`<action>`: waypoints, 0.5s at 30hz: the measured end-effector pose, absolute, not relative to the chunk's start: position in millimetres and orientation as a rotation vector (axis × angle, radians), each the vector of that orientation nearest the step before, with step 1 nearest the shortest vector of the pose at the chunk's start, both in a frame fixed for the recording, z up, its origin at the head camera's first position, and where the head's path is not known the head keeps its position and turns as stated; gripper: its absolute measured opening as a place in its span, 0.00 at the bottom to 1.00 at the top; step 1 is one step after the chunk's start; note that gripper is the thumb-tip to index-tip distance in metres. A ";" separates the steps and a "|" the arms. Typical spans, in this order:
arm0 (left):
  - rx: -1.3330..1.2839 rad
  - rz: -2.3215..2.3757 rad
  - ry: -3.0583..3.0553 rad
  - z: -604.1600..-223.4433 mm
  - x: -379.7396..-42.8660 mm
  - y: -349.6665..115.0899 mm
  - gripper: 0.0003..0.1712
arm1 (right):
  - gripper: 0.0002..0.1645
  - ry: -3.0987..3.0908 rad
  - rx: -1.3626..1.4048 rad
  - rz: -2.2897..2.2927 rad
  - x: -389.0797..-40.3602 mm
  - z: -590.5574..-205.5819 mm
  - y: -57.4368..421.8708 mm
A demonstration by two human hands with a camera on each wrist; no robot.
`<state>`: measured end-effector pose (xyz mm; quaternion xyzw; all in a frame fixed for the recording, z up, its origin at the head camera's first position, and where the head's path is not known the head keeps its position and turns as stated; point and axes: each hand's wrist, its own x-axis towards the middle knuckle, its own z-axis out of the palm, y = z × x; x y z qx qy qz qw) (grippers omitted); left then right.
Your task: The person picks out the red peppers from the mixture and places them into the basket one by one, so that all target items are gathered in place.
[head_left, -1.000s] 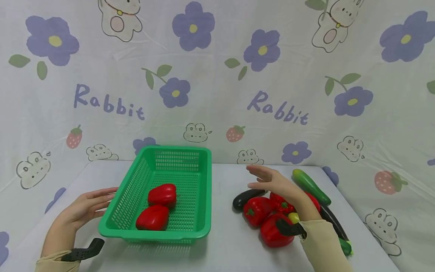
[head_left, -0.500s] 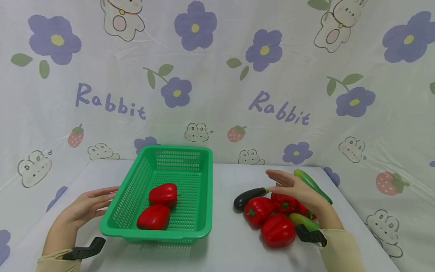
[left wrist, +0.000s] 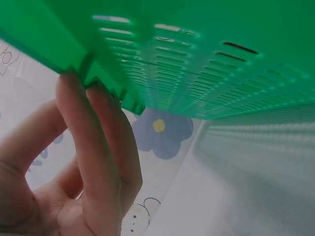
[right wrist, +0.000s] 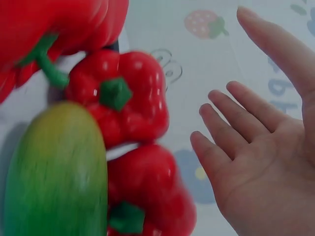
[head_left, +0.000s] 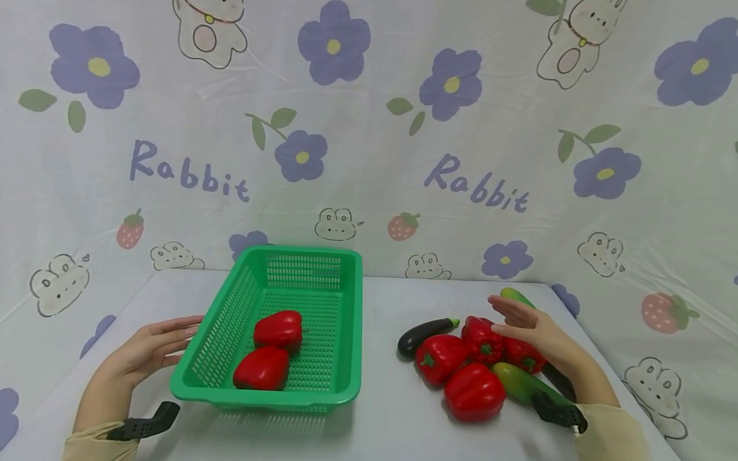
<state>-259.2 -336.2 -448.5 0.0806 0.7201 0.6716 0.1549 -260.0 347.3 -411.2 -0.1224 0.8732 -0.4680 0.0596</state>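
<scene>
In the head view, the fingers of my left hand (head_left: 147, 352) reach to the left rim of a green plastic basket (head_left: 266, 398). Up close, fingertips touch the underside of that rim, slightly bent. Inside the basket lie two red bell peppers (head_left: 278, 331). My right hand (head_left: 536, 333) hovers over the right-hand pile of vegetables, fingers extended, palm bare in the right wrist view (right wrist: 268, 167). Below and beside it are several red bell peppers (head_left: 475, 392) and a green cucumber with a yellowish end (head_left: 521, 383). Another cucumber (head_left: 515, 296) is partly hidden behind the hand.
A short dark eggplant (head_left: 423, 336) lies at the pile's left side. A longer dark vegetable (head_left: 558, 380) is partly covered by the right arm. White table surface (head_left: 383, 365) separates basket and pile. A printed cloth (head_left: 369, 128) hangs behind the table.
My right hand has moved steadily rightward across the pile, uncovering the peppers and the yellowish-ended cucumber. The left hand stays at the basket rim. The camera view has shifted slightly.
</scene>
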 end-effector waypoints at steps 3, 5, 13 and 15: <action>0.234 1.931 2.060 -448.3 -258.5 -336.3 0.16 | 0.41 2.661 -0.353 -1.422 -256.8 -413.0 355.1; 0.238 1.936 2.052 -448.6 -258.4 -336.7 0.17 | 0.42 2.667 -0.344 -1.437 -255.2 -414.2 359.3; 0.241 1.958 2.016 -450.9 -258.7 -337.8 0.18 | 0.44 2.656 -0.285 -1.525 -250.1 -420.4 373.7; 0.241 1.956 2.017 -450.9 -258.7 -337.8 0.18 | 0.44 2.654 -0.258 -1.529 -249.7 -423.6 377.5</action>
